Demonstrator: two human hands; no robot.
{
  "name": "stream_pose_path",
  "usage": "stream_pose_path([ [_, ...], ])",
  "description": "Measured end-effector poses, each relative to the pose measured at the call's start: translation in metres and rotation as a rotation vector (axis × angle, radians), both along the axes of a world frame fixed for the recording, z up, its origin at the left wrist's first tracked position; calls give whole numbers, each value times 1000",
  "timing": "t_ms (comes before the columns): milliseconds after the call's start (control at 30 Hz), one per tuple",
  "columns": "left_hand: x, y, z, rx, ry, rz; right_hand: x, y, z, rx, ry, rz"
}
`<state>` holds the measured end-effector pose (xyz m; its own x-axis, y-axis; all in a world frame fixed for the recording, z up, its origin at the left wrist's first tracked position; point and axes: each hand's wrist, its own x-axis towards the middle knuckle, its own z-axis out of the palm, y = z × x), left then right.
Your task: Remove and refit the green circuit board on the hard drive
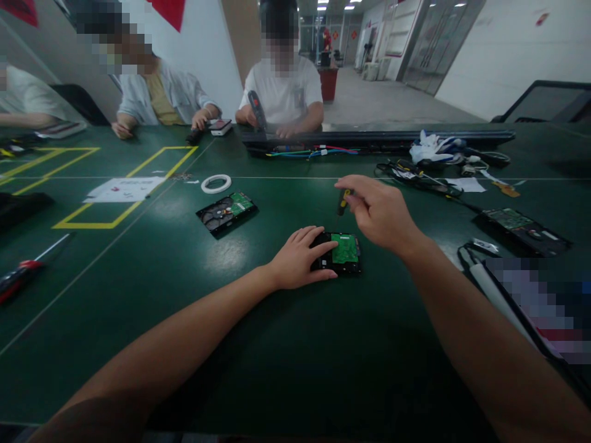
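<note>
Under my left hand (302,258) lies a hard drive (347,249), its green circuit board facing up. The fingers are spread flat across its left part, pressing it against the table. My right hand (381,212) is raised just above the drive's far right corner, fingers closed around a small screwdriver (342,202) with a dark and yellow handle. Its shaft points down toward the drive; whether the tip touches a screw is too small to tell. A second hard drive (226,212) rests farther off to the left, board side up.
A white tape roll (216,183) and a paper sheet (124,189) lie at left, with a red-black screwdriver (28,271) nearer. Another drive (521,231), cables and white gloves (436,147) occupy the right. Co-workers sit across the green table (258,344); one holds a power tool (257,109).
</note>
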<state>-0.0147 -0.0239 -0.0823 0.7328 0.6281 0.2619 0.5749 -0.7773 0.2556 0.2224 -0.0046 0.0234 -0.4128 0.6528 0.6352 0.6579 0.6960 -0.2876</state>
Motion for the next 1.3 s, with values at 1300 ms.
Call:
stream_pose_path([
  [1300,0,1,-1,-6,-15,0,-7,-4,-2,15,14,-157],
])
